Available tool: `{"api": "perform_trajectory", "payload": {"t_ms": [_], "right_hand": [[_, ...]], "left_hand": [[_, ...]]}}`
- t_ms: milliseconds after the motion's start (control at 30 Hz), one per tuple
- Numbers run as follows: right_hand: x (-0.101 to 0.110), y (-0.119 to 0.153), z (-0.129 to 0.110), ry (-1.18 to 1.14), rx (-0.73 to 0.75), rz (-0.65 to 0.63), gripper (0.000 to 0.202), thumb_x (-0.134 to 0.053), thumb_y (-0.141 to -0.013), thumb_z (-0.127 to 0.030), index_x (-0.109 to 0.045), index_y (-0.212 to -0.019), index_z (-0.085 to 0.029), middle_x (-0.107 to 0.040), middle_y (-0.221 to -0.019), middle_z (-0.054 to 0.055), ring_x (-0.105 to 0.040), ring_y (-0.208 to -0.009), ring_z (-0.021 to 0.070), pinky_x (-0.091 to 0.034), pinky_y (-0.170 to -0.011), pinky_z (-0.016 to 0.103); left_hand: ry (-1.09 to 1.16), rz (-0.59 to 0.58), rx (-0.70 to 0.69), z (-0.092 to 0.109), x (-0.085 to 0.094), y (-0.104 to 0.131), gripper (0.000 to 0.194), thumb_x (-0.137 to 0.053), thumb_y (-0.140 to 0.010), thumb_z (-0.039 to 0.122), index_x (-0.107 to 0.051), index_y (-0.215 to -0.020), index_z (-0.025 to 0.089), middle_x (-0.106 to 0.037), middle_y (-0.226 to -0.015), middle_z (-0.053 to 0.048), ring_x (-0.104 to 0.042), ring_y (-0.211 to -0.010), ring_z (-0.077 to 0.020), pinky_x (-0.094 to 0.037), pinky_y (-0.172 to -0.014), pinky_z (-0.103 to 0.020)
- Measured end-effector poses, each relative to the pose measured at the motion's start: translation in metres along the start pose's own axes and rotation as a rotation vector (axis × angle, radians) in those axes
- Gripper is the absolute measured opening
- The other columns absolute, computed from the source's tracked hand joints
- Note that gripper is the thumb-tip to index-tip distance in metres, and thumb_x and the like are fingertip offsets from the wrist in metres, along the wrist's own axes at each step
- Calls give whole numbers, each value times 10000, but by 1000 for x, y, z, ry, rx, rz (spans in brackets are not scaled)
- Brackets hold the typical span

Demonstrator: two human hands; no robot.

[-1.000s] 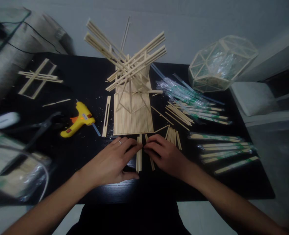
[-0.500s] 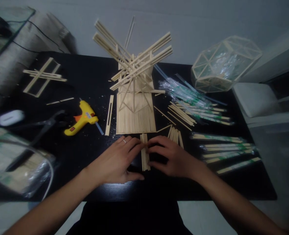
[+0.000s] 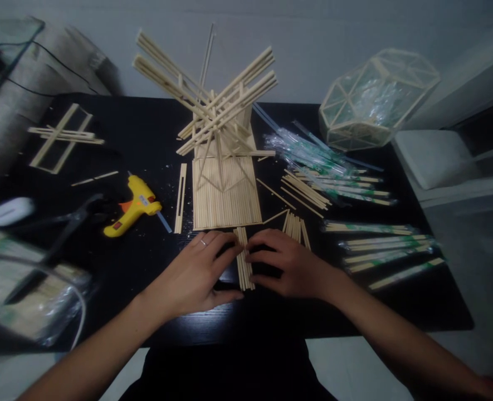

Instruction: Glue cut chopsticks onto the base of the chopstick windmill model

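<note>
A short row of slim wooden chopsticks (image 3: 243,267) lies side by side on the black table, pointing away from me. My left hand (image 3: 200,270), with a ring on one finger, presses its fingertips on the row's left side near the far end, thumb stretched out lower down. From the right, my right hand (image 3: 290,264) curls its fingers against the same sticks. Just beyond stands a windmill-like model (image 3: 225,195) of wooden sticks, with crossed blades over a flat slatted base. A loose bundle of sticks (image 3: 296,228) rests beyond my right hand.
On the left lie a yellow glue gun (image 3: 135,206), dark pliers (image 3: 83,214), a crossed stick frame (image 3: 62,136) and a plastic-wrapped pack (image 3: 24,295). Wrapped chopsticks (image 3: 384,245) spread over the right side. A faceted clear container (image 3: 380,103) stands at the back right.
The camera view has shifted slightly, moving the model and tools a little left in the picture. Both hands stay at the row of chopsticks, which now appears slightly more slanted.
</note>
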State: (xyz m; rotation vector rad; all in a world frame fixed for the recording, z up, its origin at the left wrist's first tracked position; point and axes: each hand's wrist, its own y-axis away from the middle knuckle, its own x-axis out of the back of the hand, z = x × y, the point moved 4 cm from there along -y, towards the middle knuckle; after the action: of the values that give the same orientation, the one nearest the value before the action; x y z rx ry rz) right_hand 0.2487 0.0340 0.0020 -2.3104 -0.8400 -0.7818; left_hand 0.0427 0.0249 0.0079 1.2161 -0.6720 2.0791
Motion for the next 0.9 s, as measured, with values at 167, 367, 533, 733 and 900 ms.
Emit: {"api": "perform_trajectory", "payload": {"t_ms": [167,367,533,733,900], "right_hand": [[1,1,0,-15,0,-45,246,-796,-904,-285,-724,-1124,-202,-689,-1248,124,-640,-1202,271,-559,-1043,505],[-1,3,-2,37,30,-93,381,-838,-874,-360,-708,-1178,-169,-671,-1308,159,-607,-1275,304,-524,-1092,525],[-3,3,-4,57,42,-63,341,-819,-892,-323,-700,-1177,-178,-683,-1302,156,-615,-1279,301,-524,-1096,523],[-4,3,-4,66,35,-71,319,-796,-915,-346,-699,-1168,-178,-681,-1299,148,-606,-1292,298,-522,-1104,518],[-4,3,-6,79,36,-58,314,-793,-918,-349,-696,-1162,-177,-677,-1298,146,-604,-1294,306,-521,-1105,513]], "left_hand": [[-23,19,-29,3,2,0,719,-737,-907,574,-555,-1460,151,-621,-1381,-198,-606,-1275,-393,-545,-1026,-577],[-28,22,-28,6,0,1,756,-722,-920,581,-520,-1500,141,-614,-1429,-221,-611,-1308,-403,-548,-1047,-592],[20,42,-27,5,-2,1,678,-727,-933,512,-547,-1479,152,-616,-1457,-213,-596,-1358,-394,-538,-1092,-584],[9,70,-53,4,-4,2,669,-700,-956,510,-531,-1472,121,-617,-1464,-216,-590,-1378,-381,-541,-1103,-586],[-17,72,-62,6,-4,2,642,-687,-965,502,-543,-1441,96,-616,-1463,-224,-585,-1384,-379,-539,-1115,-571]]}}
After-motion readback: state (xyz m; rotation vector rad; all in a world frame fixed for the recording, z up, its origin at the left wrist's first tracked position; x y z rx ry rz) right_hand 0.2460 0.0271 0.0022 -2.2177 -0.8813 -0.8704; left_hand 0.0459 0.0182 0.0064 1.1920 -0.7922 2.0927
